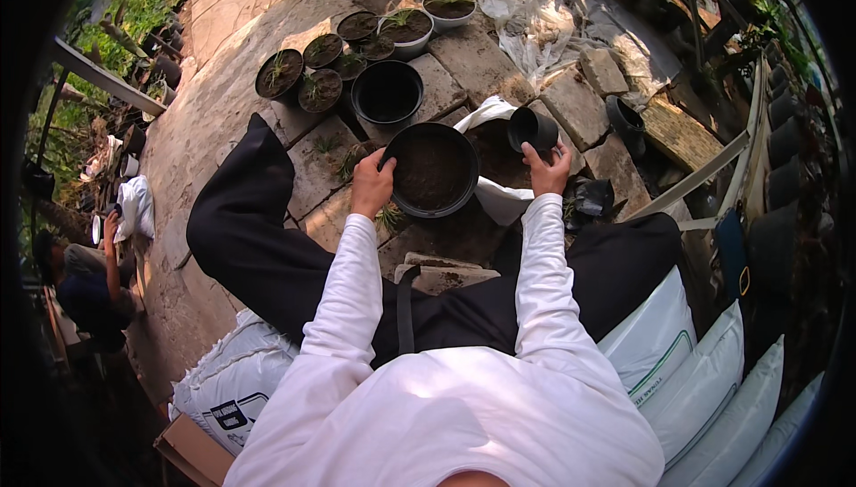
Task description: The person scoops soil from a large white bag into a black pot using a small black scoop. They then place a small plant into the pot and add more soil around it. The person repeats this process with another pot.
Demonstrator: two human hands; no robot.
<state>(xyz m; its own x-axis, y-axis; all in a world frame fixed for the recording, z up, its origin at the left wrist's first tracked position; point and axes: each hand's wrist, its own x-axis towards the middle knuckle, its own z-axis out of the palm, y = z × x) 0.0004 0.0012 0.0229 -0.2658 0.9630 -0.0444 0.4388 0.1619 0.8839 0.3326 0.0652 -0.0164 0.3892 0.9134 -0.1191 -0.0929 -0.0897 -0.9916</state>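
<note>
The left hand [371, 185] has its fingers clamped on the rim of a wide round black plastic pot [432, 169] filled with dark soil; the right hand [547, 170] has its fingers wrapped around a small empty black plastic pot [531, 127].

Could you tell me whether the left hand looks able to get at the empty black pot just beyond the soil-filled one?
Probably yes. The left hand grips the rim of the soil-filled pot, and the empty black pot stands just beyond it on the paving with nothing between, though the hand must first let go.

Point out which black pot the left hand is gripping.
The large black pot of soil directly before the person; the left hand grips its rim. The empty pot beyond stands untouched.
</note>
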